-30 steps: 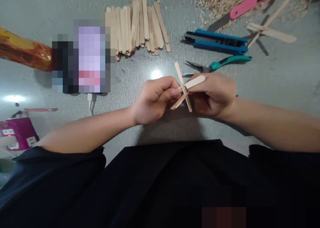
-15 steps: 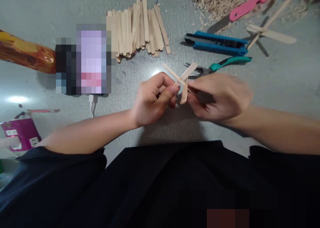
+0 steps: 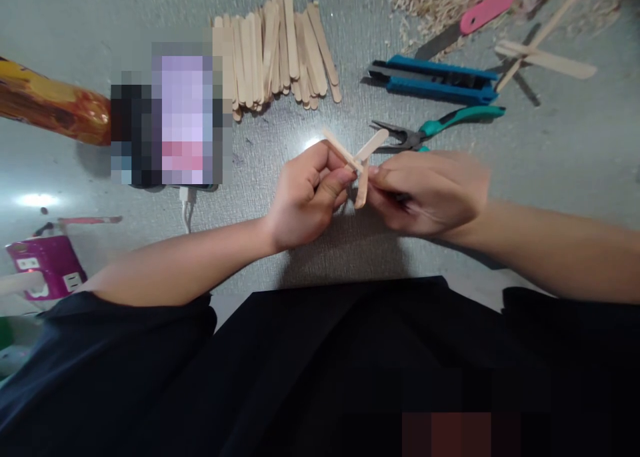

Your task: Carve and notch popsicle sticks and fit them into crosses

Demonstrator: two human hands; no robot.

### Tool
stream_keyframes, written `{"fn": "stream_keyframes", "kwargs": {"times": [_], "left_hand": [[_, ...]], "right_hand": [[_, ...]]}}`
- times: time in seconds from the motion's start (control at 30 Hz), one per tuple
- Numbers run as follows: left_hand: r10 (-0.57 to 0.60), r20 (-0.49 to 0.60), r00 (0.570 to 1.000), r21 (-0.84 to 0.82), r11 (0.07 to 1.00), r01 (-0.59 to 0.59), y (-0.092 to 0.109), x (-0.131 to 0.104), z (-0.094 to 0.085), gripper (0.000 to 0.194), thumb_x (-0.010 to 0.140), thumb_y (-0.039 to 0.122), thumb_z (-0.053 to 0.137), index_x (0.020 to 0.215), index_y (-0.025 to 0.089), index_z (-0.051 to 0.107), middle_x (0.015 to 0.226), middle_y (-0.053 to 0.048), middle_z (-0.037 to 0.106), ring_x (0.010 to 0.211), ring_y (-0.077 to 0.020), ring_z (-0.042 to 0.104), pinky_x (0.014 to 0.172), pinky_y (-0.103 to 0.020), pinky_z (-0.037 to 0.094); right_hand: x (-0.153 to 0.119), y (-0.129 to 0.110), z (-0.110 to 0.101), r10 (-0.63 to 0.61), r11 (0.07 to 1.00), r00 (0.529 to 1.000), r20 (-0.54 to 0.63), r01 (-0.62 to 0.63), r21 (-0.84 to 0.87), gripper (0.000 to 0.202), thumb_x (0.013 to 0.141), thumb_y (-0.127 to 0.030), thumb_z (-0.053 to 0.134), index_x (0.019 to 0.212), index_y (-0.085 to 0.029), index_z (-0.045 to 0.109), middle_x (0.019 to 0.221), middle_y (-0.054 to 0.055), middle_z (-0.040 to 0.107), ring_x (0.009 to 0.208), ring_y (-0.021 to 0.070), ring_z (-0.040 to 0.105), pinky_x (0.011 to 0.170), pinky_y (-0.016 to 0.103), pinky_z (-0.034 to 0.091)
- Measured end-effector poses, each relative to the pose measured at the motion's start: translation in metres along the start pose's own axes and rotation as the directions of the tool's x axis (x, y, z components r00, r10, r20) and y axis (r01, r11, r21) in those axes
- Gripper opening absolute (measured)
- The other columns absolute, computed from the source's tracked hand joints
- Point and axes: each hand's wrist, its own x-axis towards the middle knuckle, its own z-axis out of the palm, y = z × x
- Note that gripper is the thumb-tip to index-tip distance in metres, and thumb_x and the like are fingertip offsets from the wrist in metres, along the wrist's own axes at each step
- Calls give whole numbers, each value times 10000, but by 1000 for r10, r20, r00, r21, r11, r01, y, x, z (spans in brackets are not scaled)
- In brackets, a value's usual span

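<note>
Pale wooden craft sticks crossed into one piece [image 3: 360, 165] show in the head view above the near middle of the grey desk [image 3: 255, 197], pinched between the left hand's [image 3: 307, 197] thumb and fingers. With curled fingers, the right hand [image 3: 435, 193] has its fingertips just right of the crossing, though I cannot tell whether they grip it. Needle-nose pliers [image 3: 413, 139] lie just beyond that hand, a blue utility knife [image 3: 440, 80] farther off, and loose craft sticks [image 3: 277, 57] far left of both tools.
</note>
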Motion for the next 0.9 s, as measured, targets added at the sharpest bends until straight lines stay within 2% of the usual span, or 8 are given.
{"fn": "stream_keyframes", "kwargs": {"times": [0.1,0.17,0.23,0.33,0.4,0.47,0.7,0.9], "left_hand": [[-22,-4,1000,0,1000,22,1,0,-1,498,1052,644,843,877,235,617,600,60,584,486,-76,463,468,-247,325],[-35,-14,999,-8,999,35,1,-1,-1,484,1056,628,843,877,233,629,605,54,591,488,-78,466,468,-250,314],[-48,-27,998,-7,999,48,3,-1,0,465,1056,602,854,879,230,640,607,47,601,491,-82,470,470,-257,304],[-53,-33,998,13,998,53,5,-1,0,447,1044,571,880,871,228,650,608,37,617,496,-87,471,475,-268,309],[-48,-38,998,22,999,49,6,-1,0,445,1039,565,887,863,231,650,607,34,623,498,-90,468,479,-272,317],[-58,-41,997,29,998,60,7,-1,0,451,1033,575,890,863,236,647,607,37,624,503,-95,470,485,-272,322],[-98,-71,993,26,995,100,2,-2,-1,488,1025,639,876,875,237,644,576,44,561,486,-96,446,478,-295,273],[-67,-71,995,42,997,70,4,-1,-1,470,1054,634,845,890,237,656,574,49,588,479,-93,484,481,-278,336]], "right_hand": [[0,2,2,-203,979,971,-129,197,-61,112,1130,-269,679,1032,-295,725,903,-14,859,733,171,785,609,320,533],[0,1,3,-241,970,960,-139,233,-71,121,1131,-253,667,1029,-290,721,871,-15,838,701,167,759,592,316,520],[0,0,3,-193,979,979,-65,187,-86,200,1163,-302,605,996,-302,715,850,-18,819,696,171,741,599,323,521],[-1,-2,3,-48,990,997,64,56,-128,335,1196,-406,491,974,-327,728,852,-6,807,748,198,759,646,350,542],[-2,-2,4,20,989,994,106,-4,-145,383,1196,-463,451,990,-340,750,877,4,813,803,221,784,679,371,557],[-3,-1,6,35,991,992,124,-18,-134,399,1193,-490,445,1002,-344,764,906,13,826,835,234,798,692,383,565],[-6,2,12,53,998,991,127,-47,-47,370,1195,-542,495,1049,-344,771,904,25,814,845,248,805,773,408,614],[-2,4,22,-93,990,995,-37,88,-111,375,1218,-378,458,1026,-292,769,859,3,803,798,222,808,675,370,578]]}}
